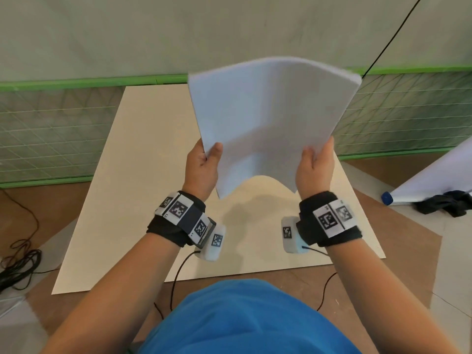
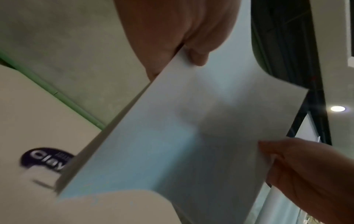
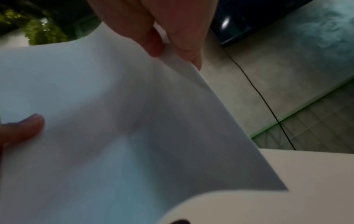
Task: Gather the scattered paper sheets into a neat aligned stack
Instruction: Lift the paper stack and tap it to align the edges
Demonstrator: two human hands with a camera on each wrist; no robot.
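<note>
Left hand [image 1: 201, 166] and right hand [image 1: 315, 169] each pinch a side edge of the paper stack [image 1: 270, 118], thumbs on its face. Smooth white sheets, bowed into a trough, lifted above the matte beige board [image 1: 132, 180].

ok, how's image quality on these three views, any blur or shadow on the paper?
Head view: sharp on the wrists, white paper stack slightly motion-blurred at its top edge, soft shadow on the beige board below. Left wrist view: blurred and dim, left hand at the stack's edge. Right wrist view: blurred too, grey shading across the sheets, right hand dark.
</note>
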